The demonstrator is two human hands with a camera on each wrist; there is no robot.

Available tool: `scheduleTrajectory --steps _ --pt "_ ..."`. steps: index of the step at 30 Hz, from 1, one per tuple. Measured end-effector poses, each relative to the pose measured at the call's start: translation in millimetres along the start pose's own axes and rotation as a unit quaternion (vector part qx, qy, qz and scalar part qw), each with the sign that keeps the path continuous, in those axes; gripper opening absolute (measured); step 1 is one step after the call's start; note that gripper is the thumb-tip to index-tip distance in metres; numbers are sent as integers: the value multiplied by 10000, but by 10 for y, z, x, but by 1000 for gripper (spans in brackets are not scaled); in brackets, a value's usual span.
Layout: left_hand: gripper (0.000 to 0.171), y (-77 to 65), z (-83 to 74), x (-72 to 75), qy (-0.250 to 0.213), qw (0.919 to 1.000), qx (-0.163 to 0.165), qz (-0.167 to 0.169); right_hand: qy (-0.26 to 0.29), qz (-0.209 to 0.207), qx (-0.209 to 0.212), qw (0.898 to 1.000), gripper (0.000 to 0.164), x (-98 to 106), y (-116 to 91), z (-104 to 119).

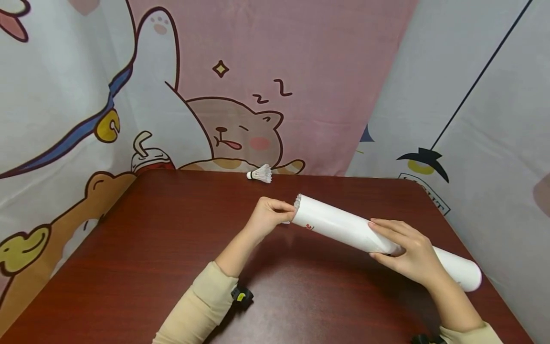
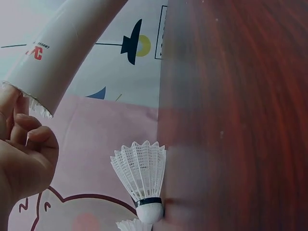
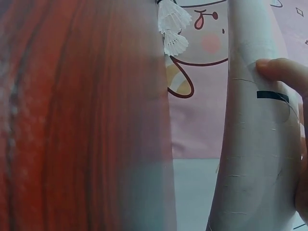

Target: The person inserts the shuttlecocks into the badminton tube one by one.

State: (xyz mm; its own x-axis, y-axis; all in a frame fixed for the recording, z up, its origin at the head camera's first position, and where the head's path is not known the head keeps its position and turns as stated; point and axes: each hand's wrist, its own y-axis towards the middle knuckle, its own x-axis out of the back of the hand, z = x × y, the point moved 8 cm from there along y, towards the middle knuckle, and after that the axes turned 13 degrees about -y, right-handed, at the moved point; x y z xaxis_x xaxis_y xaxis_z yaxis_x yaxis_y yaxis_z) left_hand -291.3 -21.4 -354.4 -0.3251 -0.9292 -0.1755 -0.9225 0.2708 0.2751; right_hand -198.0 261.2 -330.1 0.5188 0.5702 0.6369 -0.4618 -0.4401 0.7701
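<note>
A long white shuttlecock tube (image 1: pixel 339 224) is held tilted above the table, its open end up and to the left. My right hand (image 1: pixel 408 248) grips it around the middle; the right wrist view shows a finger laid along the tube (image 3: pixel 260 144). At the mouth, my left hand (image 1: pixel 268 217) pinches the jagged white skirt of a shuttlecock (image 2: pixel 41 107) that sits mostly inside the tube. The fingertips are partly hidden by the rim. Another white shuttlecock (image 2: pixel 147 175) with a dark band rests on the table, mostly behind my left hand in the head view.
One more shuttlecock (image 1: pixel 261 174) lies at the far edge of the brown table (image 1: pixel 172 239). A cartoon-printed cloth (image 1: pixel 326 86) hangs behind the table and along its sides.
</note>
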Motion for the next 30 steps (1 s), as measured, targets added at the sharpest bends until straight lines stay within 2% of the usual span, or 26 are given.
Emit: scheduleTrajectory --steps 4,10,14,20,30 --pt "12 8 35 -16 63 9999 115 93 -30 89 15 10000 60 -15 -14 9" --pt "12 -9 19 -105 293 9987 33 417 17 129 83 9999 60 -35 -27 31" --pt "13 -23 -22 -116 232 9980 22 580 81 89 91 9999 60 -26 -14 39" --pt "16 -45 -88 -76 17 9963 182 839 226 20 38 9997 61 3 13 37" --pt "15 -28 -231 55 81 9949 -276 966 166 -65 -93 9998 62 59 17 -20"
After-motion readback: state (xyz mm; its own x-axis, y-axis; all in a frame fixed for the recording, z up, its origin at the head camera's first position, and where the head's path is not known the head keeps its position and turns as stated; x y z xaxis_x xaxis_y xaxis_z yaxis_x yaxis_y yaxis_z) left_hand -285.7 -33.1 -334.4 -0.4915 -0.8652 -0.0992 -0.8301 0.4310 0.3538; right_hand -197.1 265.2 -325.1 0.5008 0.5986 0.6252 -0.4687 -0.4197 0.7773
